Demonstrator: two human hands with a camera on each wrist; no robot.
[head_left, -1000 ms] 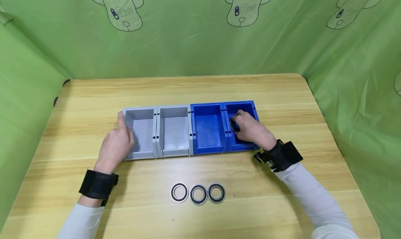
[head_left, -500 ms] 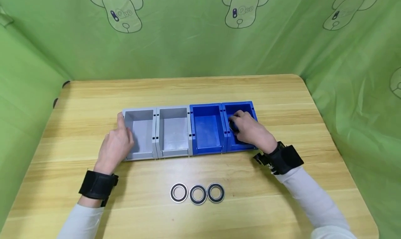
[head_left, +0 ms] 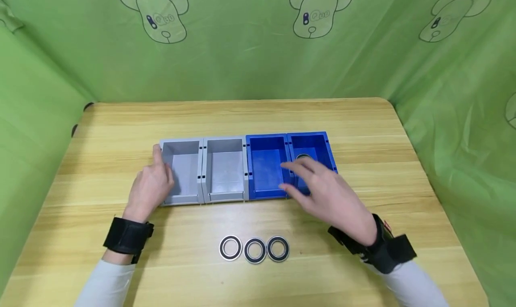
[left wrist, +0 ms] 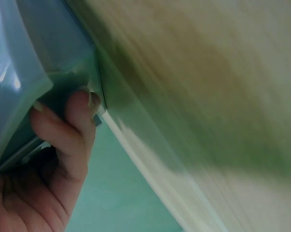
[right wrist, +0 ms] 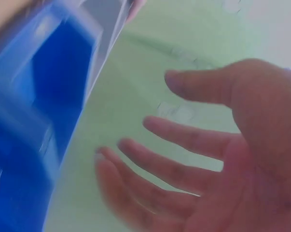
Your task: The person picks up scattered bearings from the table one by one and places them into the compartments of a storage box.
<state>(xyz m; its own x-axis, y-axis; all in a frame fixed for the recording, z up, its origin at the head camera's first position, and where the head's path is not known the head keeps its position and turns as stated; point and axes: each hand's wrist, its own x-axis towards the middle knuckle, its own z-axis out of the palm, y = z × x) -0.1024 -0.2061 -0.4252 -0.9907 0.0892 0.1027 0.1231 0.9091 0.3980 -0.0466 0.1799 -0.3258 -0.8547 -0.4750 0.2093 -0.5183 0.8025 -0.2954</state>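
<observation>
My left hand [head_left: 150, 188] grips the left wall of the outer grey bin [head_left: 184, 170]; in the left wrist view its curled fingers [left wrist: 63, 135] lie against that bin's side. My right hand [head_left: 332, 199], fingers spread and nothing in it, hovers over the front of the right blue bin [head_left: 316, 141]. A bearing [head_left: 302, 156] shows in that bin, partly hidden behind the hand. Its edge also appears at the left border of the right wrist view. Three ring-shaped bearings with black seals, a left [head_left: 230, 248], a middle [head_left: 255, 250] and a right one [head_left: 278, 249], lie flat in front of the bins.
Between the outer bins stand a second grey bin [head_left: 225, 168] and another blue bin [head_left: 268, 168], all joined in a row. The wooden table [head_left: 242, 119] carries everything. Green cloth [head_left: 242, 65] hangs behind it and along both sides.
The right hand has let go of the bearing in the right blue bin, opened its fingers, and drawn up and back toward the person. The left hand stays put.
</observation>
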